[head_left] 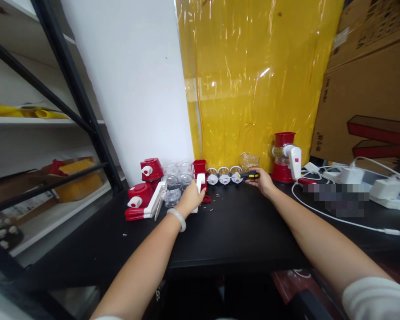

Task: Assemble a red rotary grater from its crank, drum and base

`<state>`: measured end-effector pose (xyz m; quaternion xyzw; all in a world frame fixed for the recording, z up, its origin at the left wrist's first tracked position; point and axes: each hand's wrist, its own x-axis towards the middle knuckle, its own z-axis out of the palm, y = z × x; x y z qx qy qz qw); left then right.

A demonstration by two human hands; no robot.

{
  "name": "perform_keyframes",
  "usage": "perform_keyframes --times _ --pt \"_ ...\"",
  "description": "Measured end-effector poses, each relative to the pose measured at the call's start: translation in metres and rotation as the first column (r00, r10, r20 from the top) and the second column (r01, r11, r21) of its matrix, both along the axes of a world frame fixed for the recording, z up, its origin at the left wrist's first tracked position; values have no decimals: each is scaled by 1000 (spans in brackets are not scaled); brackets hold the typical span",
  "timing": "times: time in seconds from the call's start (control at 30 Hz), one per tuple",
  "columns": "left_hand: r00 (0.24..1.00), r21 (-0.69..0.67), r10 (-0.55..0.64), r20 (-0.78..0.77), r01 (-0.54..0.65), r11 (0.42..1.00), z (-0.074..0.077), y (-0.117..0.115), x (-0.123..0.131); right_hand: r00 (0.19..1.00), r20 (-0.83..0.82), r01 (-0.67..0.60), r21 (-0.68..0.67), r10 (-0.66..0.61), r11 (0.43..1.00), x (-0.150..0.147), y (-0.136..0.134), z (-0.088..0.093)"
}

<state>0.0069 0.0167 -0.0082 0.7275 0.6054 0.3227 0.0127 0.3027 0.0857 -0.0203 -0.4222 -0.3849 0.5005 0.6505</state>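
Observation:
My left hand (188, 199), with a pale bangle at the wrist, is closed around a white crank handle (200, 179). My right hand (262, 181) grips a screwdriver by its black and yellow handle (249, 175). The thin shaft points left, and its tip is at or close to the white part; contact is too small to tell. Behind my left hand stands a red hopper (199, 166). Small red pieces (206, 198) and several white bits lie beside the hand. Three metal grater drums (224, 176) stand in a row behind the shaft.
An assembled red and white rotary grater (284, 158) stands at right, near white cables and chargers (351, 174). At left are red bodies (140, 195), white handles with red grips (136, 214) and clear plastic parts (176, 175). Cardboard (370, 89) and a black-framed shelf (95, 133) flank the black table (240, 235).

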Motion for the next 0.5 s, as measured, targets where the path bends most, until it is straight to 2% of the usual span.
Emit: perform_keyframes --times 0.5 --pt "1000 -13 17 -6 -17 1000 3 -2 1 994 112 7 20 -10 1000 1 2 -3"
